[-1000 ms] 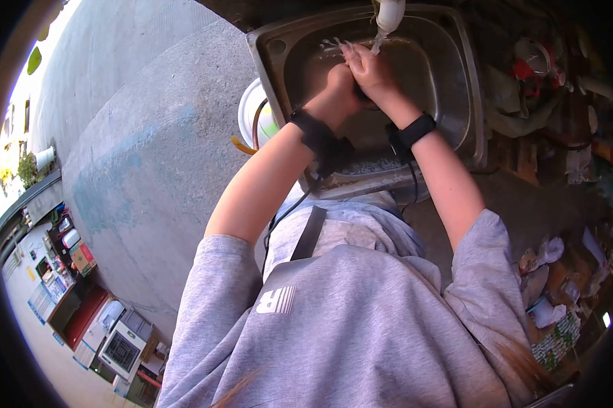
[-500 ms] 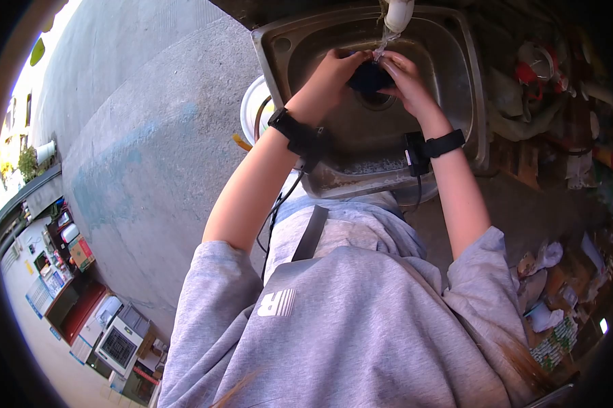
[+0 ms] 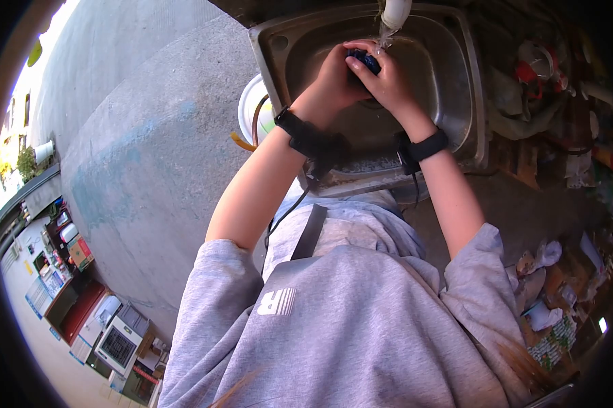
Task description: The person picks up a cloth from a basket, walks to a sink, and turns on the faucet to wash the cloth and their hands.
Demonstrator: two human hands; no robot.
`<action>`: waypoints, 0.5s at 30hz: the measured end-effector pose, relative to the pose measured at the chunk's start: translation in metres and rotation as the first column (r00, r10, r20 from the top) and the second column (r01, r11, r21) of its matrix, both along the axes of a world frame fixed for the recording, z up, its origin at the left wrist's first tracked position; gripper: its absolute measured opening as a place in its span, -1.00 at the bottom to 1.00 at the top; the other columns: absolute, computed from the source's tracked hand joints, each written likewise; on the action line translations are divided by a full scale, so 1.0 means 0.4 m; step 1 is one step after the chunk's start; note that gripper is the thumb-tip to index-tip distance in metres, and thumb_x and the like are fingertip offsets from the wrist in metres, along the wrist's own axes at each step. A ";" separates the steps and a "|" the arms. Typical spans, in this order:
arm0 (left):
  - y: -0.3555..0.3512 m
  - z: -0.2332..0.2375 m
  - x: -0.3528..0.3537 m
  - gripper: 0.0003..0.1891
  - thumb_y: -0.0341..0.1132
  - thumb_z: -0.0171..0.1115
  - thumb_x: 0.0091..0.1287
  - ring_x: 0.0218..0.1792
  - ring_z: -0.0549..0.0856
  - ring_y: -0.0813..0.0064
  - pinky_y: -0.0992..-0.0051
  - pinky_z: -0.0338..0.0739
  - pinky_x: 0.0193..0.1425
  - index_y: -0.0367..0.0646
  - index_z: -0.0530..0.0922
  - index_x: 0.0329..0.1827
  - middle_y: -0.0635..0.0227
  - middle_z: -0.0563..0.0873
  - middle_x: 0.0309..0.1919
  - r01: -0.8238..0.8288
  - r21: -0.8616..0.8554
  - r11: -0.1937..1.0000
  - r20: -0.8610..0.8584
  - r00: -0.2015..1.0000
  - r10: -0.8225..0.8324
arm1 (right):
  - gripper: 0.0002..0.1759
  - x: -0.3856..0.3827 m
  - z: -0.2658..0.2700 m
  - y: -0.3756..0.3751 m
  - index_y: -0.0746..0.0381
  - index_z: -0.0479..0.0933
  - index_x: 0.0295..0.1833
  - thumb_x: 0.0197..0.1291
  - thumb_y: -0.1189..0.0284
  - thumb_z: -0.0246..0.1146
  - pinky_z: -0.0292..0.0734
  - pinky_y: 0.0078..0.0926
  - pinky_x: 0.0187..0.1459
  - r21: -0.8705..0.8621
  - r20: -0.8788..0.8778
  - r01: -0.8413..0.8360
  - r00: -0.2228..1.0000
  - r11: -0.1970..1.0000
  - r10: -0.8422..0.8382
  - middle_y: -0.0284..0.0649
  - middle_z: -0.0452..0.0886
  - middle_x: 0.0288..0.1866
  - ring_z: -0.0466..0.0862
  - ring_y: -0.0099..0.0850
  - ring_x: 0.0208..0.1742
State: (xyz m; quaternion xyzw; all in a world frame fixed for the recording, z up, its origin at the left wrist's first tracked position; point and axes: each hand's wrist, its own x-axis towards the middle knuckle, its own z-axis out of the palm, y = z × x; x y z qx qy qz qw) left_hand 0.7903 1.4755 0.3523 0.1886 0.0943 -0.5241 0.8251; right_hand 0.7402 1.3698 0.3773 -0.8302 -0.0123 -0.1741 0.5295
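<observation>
Closing together, left hand (image 3: pixel 333 78) and right hand (image 3: pixel 389 85) clench the dark blue object (image 3: pixel 365 60) between them.

Lit by hard daylight from the far left, burnt out to plain white along the upper left edge. Brightest on the concrete slab (image 3: pixel 150 149) and the grey sweatshirt (image 3: pixel 361 326), evenly and without deep shadow. Dim and murky on the right, with the clutter (image 3: pixel 558 88) there lost in brown shade. Dull sheen rather than strong glare on the steel sink (image 3: pixel 473 88), with pale glints along its near rim. Slightly soft at the fingers (image 3: pixel 386 68) and the dark blue thing (image 3: pixel 369 61) held between them under the tap (image 3: pixel 395 12), too small to read. Strongly bent by a fisheye lens: curved at every straight line, squeezed toward the borders, ringed with black vignette.
</observation>
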 end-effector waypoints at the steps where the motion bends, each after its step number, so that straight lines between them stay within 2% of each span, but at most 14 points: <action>1: -0.012 0.007 -0.005 -0.69 -0.16 -0.23 0.29 -0.06 0.51 0.33 0.15 0.37 0.04 -0.11 0.41 -0.09 0.26 0.52 -0.13 -0.022 0.066 0.998 -0.011 1.000 0.023 | -0.72 0.001 0.000 0.002 0.21 0.51 -0.21 0.05 0.24 0.19 0.44 -0.37 -0.14 -0.048 -0.074 0.037 0.996 0.998 -0.041 -0.13 0.55 -0.22 0.55 -0.21 -0.15; 2: -0.024 0.015 -0.009 -0.69 -0.16 -0.24 0.28 -0.05 0.50 0.31 0.09 0.35 0.04 -0.09 0.40 -0.10 0.26 0.51 -0.12 -0.043 0.133 0.990 -0.020 0.999 0.046 | -0.72 0.003 0.001 0.005 0.22 0.51 -0.23 0.06 0.24 0.19 0.45 -0.35 -0.17 -0.098 -0.146 0.071 0.986 0.993 -0.085 -0.12 0.56 -0.25 0.56 -0.18 -0.19; 3: -0.032 0.052 -0.020 -0.69 -0.17 -0.27 0.29 -0.06 0.50 0.30 0.10 0.35 0.04 -0.09 0.45 -0.16 0.27 0.53 -0.15 -0.089 0.259 0.962 -0.007 0.996 0.094 | -0.74 0.006 0.013 0.011 0.23 0.49 -0.26 0.07 0.25 0.17 0.47 -0.30 -0.25 -0.142 -0.131 0.097 0.985 0.985 -0.116 -0.07 0.56 -0.32 0.56 -0.10 -0.26; 6: -0.042 0.050 -0.019 -0.68 -0.13 -0.26 0.31 -0.05 0.49 0.28 0.09 0.34 0.05 -0.08 0.43 -0.14 0.27 0.53 -0.13 -0.080 0.277 0.957 -0.035 0.995 0.093 | -0.73 0.022 0.004 0.011 0.26 0.48 -0.25 0.09 0.26 0.14 0.46 -0.27 -0.27 -0.197 -0.146 0.088 0.982 0.976 -0.118 -0.05 0.56 -0.32 0.56 -0.08 -0.28; 9: -0.032 0.036 -0.015 -0.71 -0.15 -0.21 0.34 -0.13 0.54 0.38 0.26 0.43 -0.03 -0.13 0.41 -0.13 0.30 0.55 -0.17 -0.010 0.190 0.982 -0.065 0.998 0.022 | -0.74 0.020 -0.005 0.020 0.24 0.42 -0.28 0.17 0.24 0.08 0.41 -0.36 -0.40 -0.194 -0.103 0.137 0.982 0.971 -0.159 -0.05 0.53 -0.43 0.55 -0.10 -0.38; 12: -0.028 0.061 -0.029 -0.70 -0.15 -0.23 0.35 -0.12 0.54 0.37 0.25 0.44 -0.01 -0.14 0.39 -0.09 0.28 0.54 -0.14 0.075 0.418 0.905 -0.029 0.997 -0.069 | -0.73 0.021 -0.026 0.019 0.26 0.42 -0.26 0.18 0.25 0.06 0.41 -0.33 -0.41 -0.163 -0.126 0.164 0.975 0.973 -0.185 -0.03 0.52 -0.47 0.56 -0.11 -0.40; 15: -0.025 0.084 -0.033 -0.68 -0.13 -0.27 0.36 -0.10 0.54 0.37 0.24 0.46 -0.02 -0.13 0.37 -0.05 0.27 0.53 -0.12 0.125 0.458 0.880 -0.042 0.992 -0.119 | -0.74 0.010 -0.027 0.015 0.26 0.45 -0.22 0.20 0.27 0.05 0.41 -0.39 -0.37 -0.067 -0.297 0.223 0.926 0.972 -0.233 -0.12 0.56 -0.44 0.59 -0.30 -0.38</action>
